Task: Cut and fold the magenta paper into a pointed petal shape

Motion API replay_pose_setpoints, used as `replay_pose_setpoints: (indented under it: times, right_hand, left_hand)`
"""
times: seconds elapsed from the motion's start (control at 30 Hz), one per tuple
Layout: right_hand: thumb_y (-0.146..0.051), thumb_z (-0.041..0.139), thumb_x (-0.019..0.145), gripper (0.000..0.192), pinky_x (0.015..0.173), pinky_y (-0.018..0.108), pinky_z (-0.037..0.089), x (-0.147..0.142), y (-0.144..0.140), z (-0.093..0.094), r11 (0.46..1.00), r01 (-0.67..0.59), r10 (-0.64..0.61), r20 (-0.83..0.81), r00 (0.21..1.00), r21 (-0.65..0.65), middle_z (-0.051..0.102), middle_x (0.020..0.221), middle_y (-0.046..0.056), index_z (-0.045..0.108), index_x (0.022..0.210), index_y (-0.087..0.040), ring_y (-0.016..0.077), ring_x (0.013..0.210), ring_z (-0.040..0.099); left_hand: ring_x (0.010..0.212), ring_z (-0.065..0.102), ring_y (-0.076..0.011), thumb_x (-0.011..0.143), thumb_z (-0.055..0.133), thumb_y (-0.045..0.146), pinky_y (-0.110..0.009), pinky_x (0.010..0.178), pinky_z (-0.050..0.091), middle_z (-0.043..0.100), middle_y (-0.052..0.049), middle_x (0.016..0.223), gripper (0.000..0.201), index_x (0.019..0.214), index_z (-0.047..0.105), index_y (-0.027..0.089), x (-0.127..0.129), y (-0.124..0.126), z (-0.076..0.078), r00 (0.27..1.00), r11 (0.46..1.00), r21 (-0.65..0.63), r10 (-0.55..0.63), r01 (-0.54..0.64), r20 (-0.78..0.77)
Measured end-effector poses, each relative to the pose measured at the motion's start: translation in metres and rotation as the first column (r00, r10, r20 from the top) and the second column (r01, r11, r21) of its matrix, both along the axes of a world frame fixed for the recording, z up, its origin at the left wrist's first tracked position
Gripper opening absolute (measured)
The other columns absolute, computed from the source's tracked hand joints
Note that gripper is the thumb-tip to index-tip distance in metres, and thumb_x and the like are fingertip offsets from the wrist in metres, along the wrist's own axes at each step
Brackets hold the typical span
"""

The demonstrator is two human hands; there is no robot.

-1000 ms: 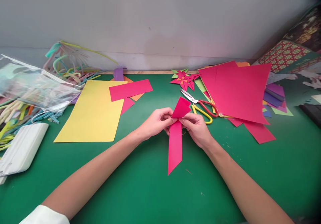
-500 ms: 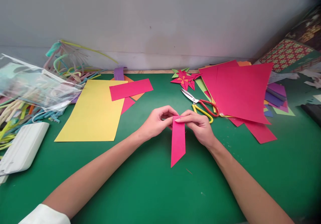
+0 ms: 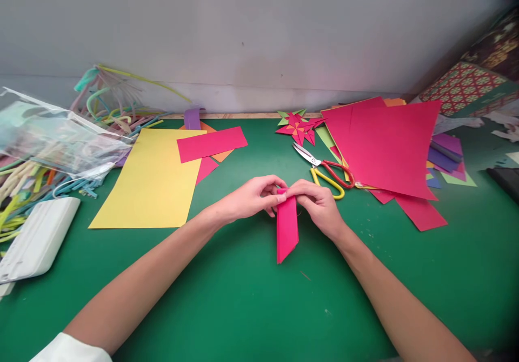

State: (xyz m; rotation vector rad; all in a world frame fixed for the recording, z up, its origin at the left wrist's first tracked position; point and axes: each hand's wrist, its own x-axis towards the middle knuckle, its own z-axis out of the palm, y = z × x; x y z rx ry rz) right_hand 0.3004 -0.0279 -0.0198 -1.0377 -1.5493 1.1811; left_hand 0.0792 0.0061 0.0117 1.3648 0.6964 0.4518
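Note:
A folded pink paper strip [image 3: 287, 226] hangs between my hands above the green table, its lower end cut at a slant and its layers showing along the edge. My left hand [image 3: 263, 195] pinches the strip's upper left, thumb in front and the other fingers partly hidden behind. At the upper right of the same strip, my right hand [image 3: 318, 202] grips the top with thumb and fingers closed. Just beyond the right hand lie scissors [image 3: 320, 163] with one red and one yellow handle, their blades slightly apart.
Yellow paper [image 3: 150, 183] lies at left, a pink strip [image 3: 213, 144] overlapping it. Large red sheets [image 3: 385, 145] are piled at right. A red paper star [image 3: 298, 128] rests near the wall. Pipe cleaners and a plastic bag [image 3: 60, 135] crowd the left, near a white device [image 3: 38, 237].
The strip has turned slightly and lifted a little, so its layered edge now shows. My left thumb has come onto its front, and my right fingers have shifted toward the top edge.

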Motion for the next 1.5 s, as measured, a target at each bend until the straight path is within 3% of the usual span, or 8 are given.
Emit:
replay_pose_setpoints:
  times: [0.17, 0.37, 0.5, 0.6, 0.77, 1.0, 1.17, 1.5]
  right_hand:
    - [-0.055, 0.058, 0.102, 0.054, 0.082, 0.038, 0.059, -0.004, -0.003, 0.003, 0.979, 0.002, -0.041, -0.185, 0.982, -0.204, 0.077, 0.104, 0.005, 0.053, 0.151, -0.034, 0.0241, 0.088, 0.072]
    - [-0.06, 0.077, 0.088, 0.07, 0.083, 0.038, 0.061, -0.007, 0.0, 0.003, 0.966, 0.02, -0.065, -0.166, 0.984, -0.259, 0.078, 0.103, 0.005, 0.053, 0.147, -0.03, 0.0232, 0.083, 0.074]
    - [-0.045, 0.084, 0.085, 0.043, 0.068, 0.033, 0.061, -0.006, 0.004, -0.002, 0.956, 0.173, -0.209, -0.14, 0.968, -0.236, 0.075, 0.096, 0.003, 0.066, 0.119, -0.025, 0.0183, 0.072, 0.069]
    - [-0.042, 0.085, 0.083, 0.042, 0.054, 0.028, 0.057, -0.002, 0.006, -0.002, 0.959, 0.2, -0.222, -0.093, 0.971, -0.2, 0.072, 0.096, 0.004, 0.07, 0.118, -0.024, 0.019, 0.074, 0.066]
    - [-0.036, 0.082, 0.086, 0.043, 0.058, 0.031, 0.061, 0.001, 0.0, 0.009, 0.984, 0.086, -0.08, 0.041, 0.996, -0.153, 0.073, 0.097, 0.004, 0.071, 0.127, -0.029, 0.0215, 0.076, 0.069]
    - [-0.041, 0.089, 0.081, 0.072, 0.073, 0.033, 0.064, -0.013, -0.004, 0.013, 0.943, 0.194, -0.261, -0.238, 0.936, -0.27, 0.073, 0.096, 0.001, 0.056, 0.145, -0.031, 0.0195, 0.081, 0.071]
    - [-0.05, 0.086, 0.083, 0.044, 0.081, 0.038, 0.064, -0.022, -0.005, 0.005, 0.928, 0.158, -0.256, -0.269, 0.928, -0.337, 0.079, 0.101, 0.008, 0.074, 0.113, -0.021, 0.0234, 0.088, 0.074]
    - [-0.044, 0.085, 0.084, 0.024, 0.072, 0.032, 0.059, -0.025, -0.01, 0.004, 0.929, 0.249, -0.308, -0.198, 0.931, -0.274, 0.077, 0.085, 0.004, 0.078, 0.09, -0.021, 0.0205, 0.076, 0.069]
  left_hand:
    - [0.09, 0.07, -0.0184, 0.09, 0.075, 0.034, -0.03, 0.077, 0.061, 0.073, -0.006, 0.099, 0.028, 0.109, 0.066, 0.016, 0.002, 0.003, -0.001, 0.988, 0.988, 0.024, 0.154, -0.153, -0.018]
    - [0.087, 0.071, -0.0141, 0.086, 0.082, 0.033, -0.034, 0.084, 0.064, 0.069, -0.003, 0.103, 0.035, 0.103, 0.055, 0.018, 0.004, 0.007, -0.012, 0.845, 0.864, -0.097, 0.503, -0.494, 0.183]
    - [0.088, 0.071, -0.0153, 0.084, 0.081, 0.032, -0.031, 0.081, 0.061, 0.066, 0.0, 0.1, 0.04, 0.111, 0.053, 0.022, -0.006, 0.004, -0.014, 0.9, 0.904, -0.046, 0.428, -0.426, 0.083]
    - [0.077, 0.065, -0.0155, 0.084, 0.078, 0.031, -0.025, 0.066, 0.051, 0.065, 0.001, 0.089, 0.048, 0.128, 0.06, 0.024, -0.02, 0.003, -0.008, 0.967, 0.97, 0.175, 0.198, -0.17, -0.16]
    - [0.075, 0.061, -0.0177, 0.097, 0.062, 0.039, -0.027, 0.065, 0.044, 0.069, -0.002, 0.086, 0.027, 0.117, 0.068, 0.022, -0.026, 0.0, 0.005, 0.943, 0.923, 0.335, -0.078, 0.191, -0.323]
    - [0.071, 0.052, -0.0144, 0.1, 0.058, 0.045, -0.025, 0.063, 0.038, 0.059, 0.002, 0.08, 0.028, 0.087, 0.059, 0.019, -0.004, -0.012, -0.005, 0.961, 0.954, 0.281, 0.167, -0.102, -0.22]
    - [0.08, 0.06, -0.0156, 0.097, 0.065, 0.047, -0.026, 0.071, 0.046, 0.066, -0.001, 0.091, 0.029, 0.097, 0.064, 0.018, 0.006, -0.018, -0.01, 0.954, 0.946, 0.169, 0.292, -0.278, -0.066]
    - [0.075, 0.059, -0.015, 0.096, 0.067, 0.048, -0.026, 0.069, 0.046, 0.066, 0.0, 0.084, 0.031, 0.089, 0.062, 0.018, 0.014, -0.027, -0.024, 0.938, 0.928, 0.224, 0.329, -0.298, -0.113]
